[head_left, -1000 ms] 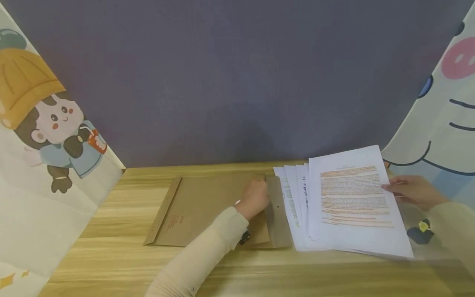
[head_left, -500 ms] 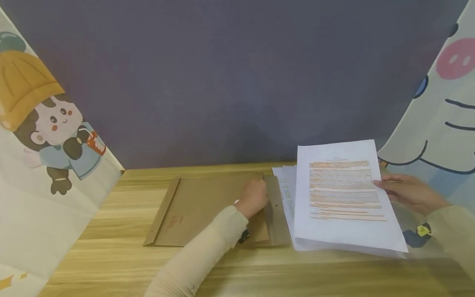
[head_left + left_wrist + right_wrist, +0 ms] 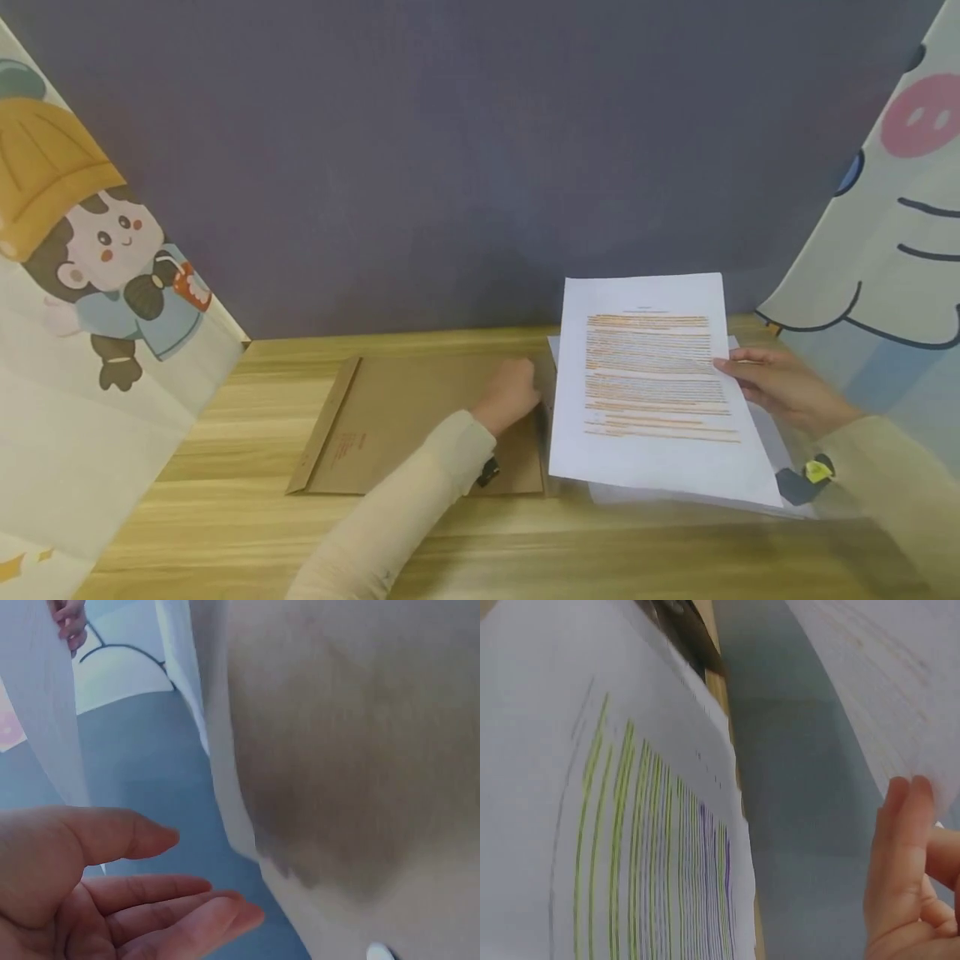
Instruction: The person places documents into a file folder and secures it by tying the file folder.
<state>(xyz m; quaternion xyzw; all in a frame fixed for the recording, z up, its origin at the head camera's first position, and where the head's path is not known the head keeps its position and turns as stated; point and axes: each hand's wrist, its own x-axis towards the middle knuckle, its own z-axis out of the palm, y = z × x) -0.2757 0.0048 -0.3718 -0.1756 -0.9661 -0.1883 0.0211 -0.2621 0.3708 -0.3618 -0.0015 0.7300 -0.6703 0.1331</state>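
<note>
My left hand is over the right part of a brown paper document folder, which lies flat with red print at its lower left. In the left wrist view, its thumb and fingers are apart with nothing between them, near the folder's brown surface. Thumb and fingers of my right hand pinch the right edge of a printed sheet marked with orange lines. That sheet is raised and overlaps the folder's right edge. Beneath it lie other papers; the right wrist view shows green and purple lines on the papers.
The wood-grain table extends in front of and left of the folder. A dark grey panel stands along the back. Cartoon-printed sheets cover the left wall and right wall.
My right hand has lifted the orange-lined sheet off the fanned papers and carried it left toward the folder. The left hand has stayed nearly in place.
</note>
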